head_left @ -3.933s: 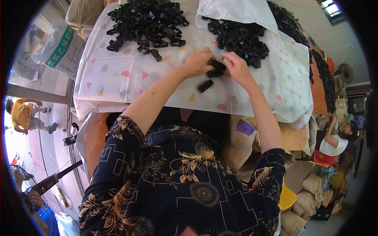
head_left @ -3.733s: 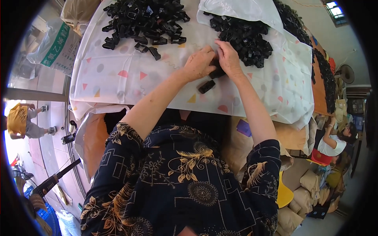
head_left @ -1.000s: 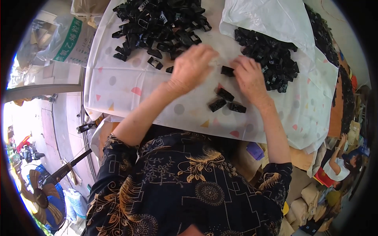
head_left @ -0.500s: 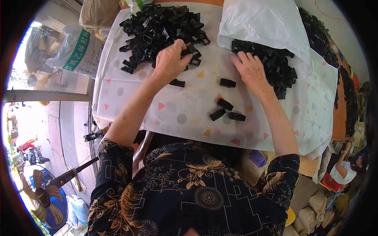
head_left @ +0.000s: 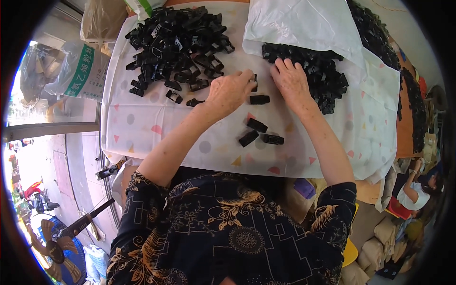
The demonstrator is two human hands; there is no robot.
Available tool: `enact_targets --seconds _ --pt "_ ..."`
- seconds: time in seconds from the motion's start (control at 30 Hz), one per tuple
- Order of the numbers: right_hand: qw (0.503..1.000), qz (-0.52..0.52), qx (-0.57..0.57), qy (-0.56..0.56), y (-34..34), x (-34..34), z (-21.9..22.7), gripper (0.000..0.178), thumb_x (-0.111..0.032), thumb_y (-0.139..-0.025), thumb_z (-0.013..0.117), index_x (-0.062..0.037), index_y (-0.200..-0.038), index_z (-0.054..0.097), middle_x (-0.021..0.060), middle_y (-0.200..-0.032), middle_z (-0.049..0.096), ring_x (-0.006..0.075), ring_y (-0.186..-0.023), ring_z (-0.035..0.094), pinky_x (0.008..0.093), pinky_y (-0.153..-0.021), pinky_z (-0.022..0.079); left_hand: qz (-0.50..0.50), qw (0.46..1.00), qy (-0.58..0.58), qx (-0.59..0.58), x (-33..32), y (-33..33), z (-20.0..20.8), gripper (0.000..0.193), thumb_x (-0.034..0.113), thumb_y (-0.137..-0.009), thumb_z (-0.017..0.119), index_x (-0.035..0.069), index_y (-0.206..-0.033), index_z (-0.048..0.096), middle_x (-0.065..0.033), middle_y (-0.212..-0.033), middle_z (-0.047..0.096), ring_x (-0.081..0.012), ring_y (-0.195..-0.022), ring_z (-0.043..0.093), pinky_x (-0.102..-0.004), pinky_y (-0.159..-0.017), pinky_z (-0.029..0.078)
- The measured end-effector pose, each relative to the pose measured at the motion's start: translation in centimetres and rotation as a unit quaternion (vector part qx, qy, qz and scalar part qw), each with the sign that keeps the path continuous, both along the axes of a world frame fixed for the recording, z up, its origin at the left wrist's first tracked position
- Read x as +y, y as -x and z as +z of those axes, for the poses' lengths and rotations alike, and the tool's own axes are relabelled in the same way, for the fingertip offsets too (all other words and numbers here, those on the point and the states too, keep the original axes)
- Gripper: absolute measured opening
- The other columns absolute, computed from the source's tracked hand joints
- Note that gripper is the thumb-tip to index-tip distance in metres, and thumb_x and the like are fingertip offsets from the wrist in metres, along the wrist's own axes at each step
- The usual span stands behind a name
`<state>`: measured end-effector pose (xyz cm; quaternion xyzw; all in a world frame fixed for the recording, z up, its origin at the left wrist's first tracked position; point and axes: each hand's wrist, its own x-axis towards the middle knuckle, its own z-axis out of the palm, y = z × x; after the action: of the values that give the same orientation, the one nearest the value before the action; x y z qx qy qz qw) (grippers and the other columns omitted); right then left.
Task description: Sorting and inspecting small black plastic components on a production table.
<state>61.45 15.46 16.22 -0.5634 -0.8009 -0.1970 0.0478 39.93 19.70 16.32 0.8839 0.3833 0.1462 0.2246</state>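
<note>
My left hand (head_left: 231, 93) is over the middle of the cloth, its fingers closed on a small black plastic part (head_left: 255, 83) that shows past the fingertips. My right hand (head_left: 293, 87) rests palm down, fingers slightly apart, against the left edge of a pile of similar parts (head_left: 325, 76); its fingertips touch the pile, and nothing shows held under it. A larger loose pile of black parts (head_left: 175, 40) lies to the left. One black block (head_left: 259, 99) lies just below the left fingertips. Three others, including a tilted block (head_left: 257, 125), lie nearer me.
A white plastic bag (head_left: 304, 23) partly covers the right pile. The table has a patterned white cloth (head_left: 190, 147). More black parts (head_left: 375, 35) lie along the far right. A fan (head_left: 57, 251) stands lower left; a person (head_left: 413, 192) sits at the right.
My left hand has left the large pile and moved right to mid-table with a black part. My right hand stays by the right pile. The whole view has shifted slightly.
</note>
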Motion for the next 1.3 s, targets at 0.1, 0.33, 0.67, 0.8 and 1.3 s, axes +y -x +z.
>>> enact_targets --seconds 0.1,0.33,0.67,0.8,1.3 --pt "0.999 0.0 -0.013 0.032 -0.3 1.1 0.3 0.02 -0.006 -0.077 0.06 -0.0065 -0.098 0.061 0.0057 -0.094 0.051 0.0217 -0.092 0.053 0.0329 -0.075 0.043 -0.048 0.999 -0.006 0.015 0.6 -0.2 0.6 0.024 0.009 -0.09 0.058 0.013 -0.114 0.056 -0.0106 -0.104 0.059 -0.0339 -0.089 0.065 -0.0415 -0.072 0.052" --pt "0.998 0.04 -0.029 -0.028 -0.6 2.0 -0.1 0.023 -0.005 -0.076 0.061 -0.0072 -0.1 0.06 0.0062 -0.091 0.052 0.022 -0.089 0.054 0.0324 -0.078 0.045 -0.13 0.987 -0.073 0.056 1.5 -0.5 -0.1 0.041 -0.001 -0.082 0.059 0.016 -0.119 0.057 -0.0119 -0.115 0.052 -0.0326 -0.098 0.064 -0.0434 -0.073 0.053" --pt "0.98 0.036 0.198 -0.003 -0.1 1.9 0.6 0.029 0.003 -0.084 0.057 -0.0046 -0.112 0.06 0.0092 -0.105 0.059 0.0263 -0.082 0.063 0.0354 -0.067 0.052 -0.145 0.988 -0.061 0.011 -2.8 0.7 -1.7 0.041 0.009 -0.078 0.068 0.015 -0.116 0.055 -0.0101 -0.103 0.052 -0.0291 -0.092 0.064 -0.0409 -0.071 0.055" --pt "0.852 -0.051 0.513 0.09 2.2 -1.6 0.0 0.027 0.003 -0.082 0.065 -0.0027 -0.108 0.062 0.0114 -0.099 0.064 0.0282 -0.083 0.064 0.034 -0.071 0.052 -0.056 0.998 0.015 -0.011 -2.5 0.8 -1.8 0.044 0.01 -0.08 0.069 0.013 -0.12 0.051 -0.0105 -0.107 0.053 -0.0333 -0.088 0.065 -0.0427 -0.074 0.055" --pt "0.896 0.07 0.428 0.101 3.0 -3.6 -0.2 0.028 0.007 -0.078 0.069 -0.0023 -0.104 0.068 0.0096 -0.102 0.066 0.028 -0.092 0.061 0.035 -0.086 0.051 -0.04 0.992 0.079 -0.088 -0.6 0.7 -2.8 0.03 0.01 -0.078 0.068 0.007 -0.107 0.059 -0.0124 -0.108 0.055 -0.0383 -0.094 0.062 -0.0471 -0.08 0.052"
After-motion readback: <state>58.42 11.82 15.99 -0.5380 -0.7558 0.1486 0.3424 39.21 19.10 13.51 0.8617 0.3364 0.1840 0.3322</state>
